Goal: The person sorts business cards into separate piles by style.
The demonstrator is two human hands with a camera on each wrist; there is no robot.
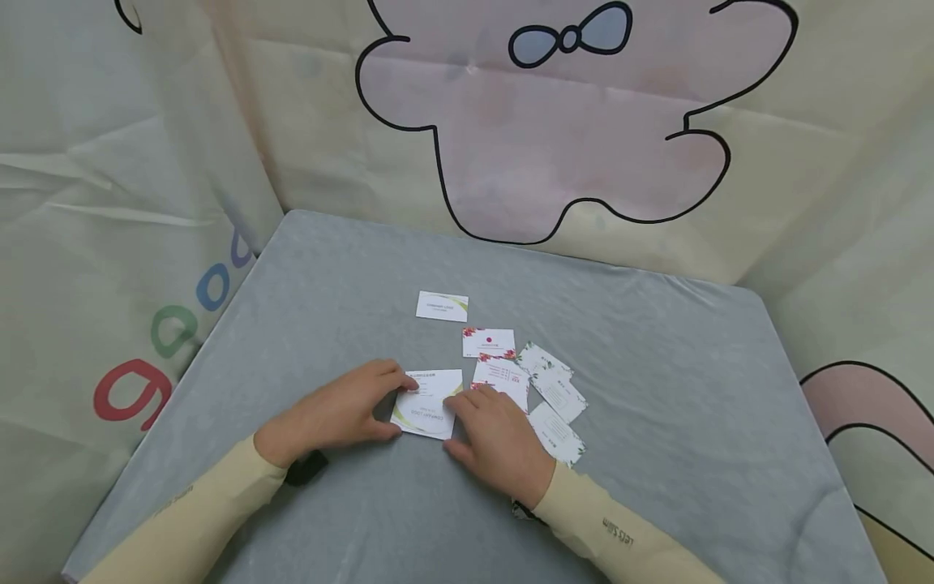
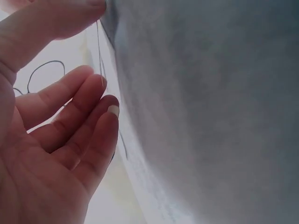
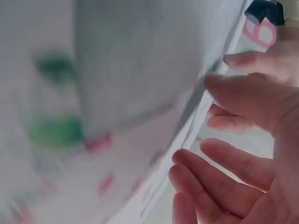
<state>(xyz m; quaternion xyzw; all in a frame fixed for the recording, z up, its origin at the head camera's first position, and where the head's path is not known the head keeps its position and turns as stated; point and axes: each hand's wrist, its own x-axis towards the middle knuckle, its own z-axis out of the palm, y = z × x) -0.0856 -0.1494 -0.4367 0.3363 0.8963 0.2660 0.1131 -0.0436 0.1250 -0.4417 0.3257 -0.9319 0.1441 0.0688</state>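
On the table (image 1: 292, 308) a card (image 1: 429, 402) lies between the left hand (image 1: 337, 415) and right hand (image 1: 496, 438). Behind it lies a single card (image 1: 441, 306); more cards (image 1: 543, 389) lie right of it.

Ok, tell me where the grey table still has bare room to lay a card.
Bare grey table lies right of the floral cards, left of the left hand, and behind the far card. It is crowded mid-table, where both hands, right hand included, pinch the green-striped cards.

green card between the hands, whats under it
Another green card shows beneath the top card, both on the grey cloth. Any more below are hidden.
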